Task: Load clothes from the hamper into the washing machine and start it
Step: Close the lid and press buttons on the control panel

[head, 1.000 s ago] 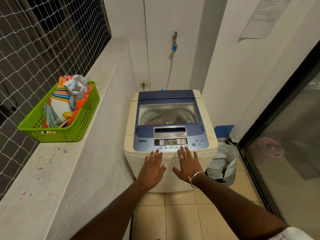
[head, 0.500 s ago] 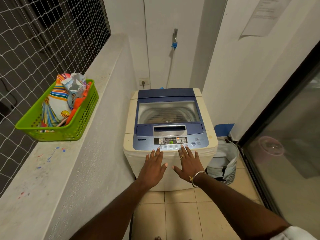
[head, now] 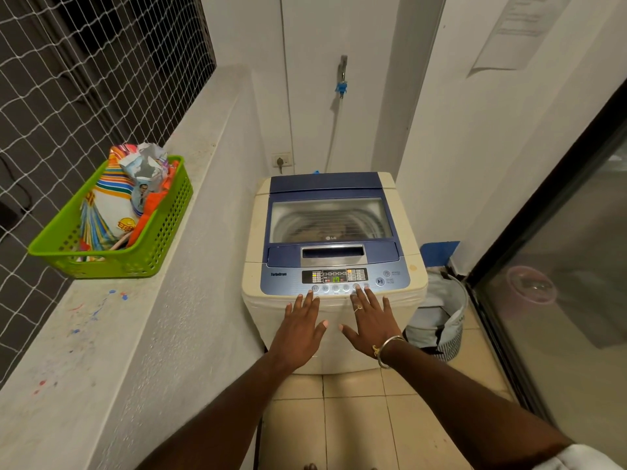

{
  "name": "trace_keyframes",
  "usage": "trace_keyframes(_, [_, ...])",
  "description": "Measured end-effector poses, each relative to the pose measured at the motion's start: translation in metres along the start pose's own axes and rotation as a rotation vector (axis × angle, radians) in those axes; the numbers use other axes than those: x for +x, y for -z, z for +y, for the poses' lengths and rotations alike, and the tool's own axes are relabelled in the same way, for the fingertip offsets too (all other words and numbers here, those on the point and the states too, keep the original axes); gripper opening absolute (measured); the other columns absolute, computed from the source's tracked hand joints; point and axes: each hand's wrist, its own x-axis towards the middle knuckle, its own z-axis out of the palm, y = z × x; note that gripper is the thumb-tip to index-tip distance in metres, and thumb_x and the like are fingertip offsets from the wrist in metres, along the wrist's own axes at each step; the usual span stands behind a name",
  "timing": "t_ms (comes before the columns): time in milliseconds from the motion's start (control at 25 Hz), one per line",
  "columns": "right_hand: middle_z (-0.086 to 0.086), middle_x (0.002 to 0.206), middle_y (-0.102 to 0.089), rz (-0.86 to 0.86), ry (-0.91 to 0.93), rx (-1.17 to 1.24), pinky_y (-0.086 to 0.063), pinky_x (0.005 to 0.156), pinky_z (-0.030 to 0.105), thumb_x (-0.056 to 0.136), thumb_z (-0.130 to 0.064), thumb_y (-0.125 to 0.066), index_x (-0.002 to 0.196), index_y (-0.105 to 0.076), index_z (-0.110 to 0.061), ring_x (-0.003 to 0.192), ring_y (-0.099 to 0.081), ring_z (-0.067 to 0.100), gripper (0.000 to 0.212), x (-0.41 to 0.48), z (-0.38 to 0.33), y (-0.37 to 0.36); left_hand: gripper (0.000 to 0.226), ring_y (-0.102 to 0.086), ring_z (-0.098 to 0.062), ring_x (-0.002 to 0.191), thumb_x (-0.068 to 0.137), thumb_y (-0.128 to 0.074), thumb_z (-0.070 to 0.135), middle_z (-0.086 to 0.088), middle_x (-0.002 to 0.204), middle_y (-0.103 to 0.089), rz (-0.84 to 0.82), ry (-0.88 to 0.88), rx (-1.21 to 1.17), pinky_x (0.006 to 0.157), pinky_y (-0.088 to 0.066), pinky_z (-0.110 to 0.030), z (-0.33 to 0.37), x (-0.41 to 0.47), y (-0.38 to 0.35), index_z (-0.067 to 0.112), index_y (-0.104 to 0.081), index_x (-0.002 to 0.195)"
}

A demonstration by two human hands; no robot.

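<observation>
1. The grey ledge point(head: 112, 334) runs along your left side.
2. The washer point(head: 405, 215) stands on the floor in front of you, against the back wall.
3. Its lid point(head: 330, 218) is down. Something brown shows dimly through the clear part.
4. The hamper point(head: 437, 313) sits on the floor, just beside the washer on your right.
5. A green basket point(head: 159, 252) sits on the ledge, with bright packets in it.
6. Your left hand point(head: 300, 334) is flat, with fingers straight. It holds nothing. Its fingertips point(head: 309, 295) reach the front edge of the panel point(head: 281, 283).
7. Your right hand point(head: 371, 323) is flat too, with fingers spread, and it holds nothing. One fingertip point(head: 356, 290) is on a button near the right end of the row.
8. Your two hands are side by side, a little apart.
9. The small screen point(head: 334, 275) on the panel glows with a green number.
10. A bangle point(head: 386, 351) is on your right wrist.
11. A ring point(head: 358, 308) is on one right finger.
</observation>
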Motion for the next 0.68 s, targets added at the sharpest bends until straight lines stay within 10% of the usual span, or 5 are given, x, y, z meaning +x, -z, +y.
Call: trace_keyframes(680, [0.007, 0.163, -0.002, -0.007, 0.005, -0.011, -0.007, 0.119, 0.054, 0.091, -0.066, -0.019, 0.155, -0.010, -0.013, 0.151, 0.002, 0.024, 0.084, 0.008, -0.009, -0.003, 0.064, -0.001, -0.023, 0.153, 0.104, -0.028, 0.049, -0.001, 0.166, -0.002, -0.001, -0.015, -0.024, 0.121, 0.001, -0.039, -0.017, 0.008, -0.002, 0.020, -0.009, 0.157])
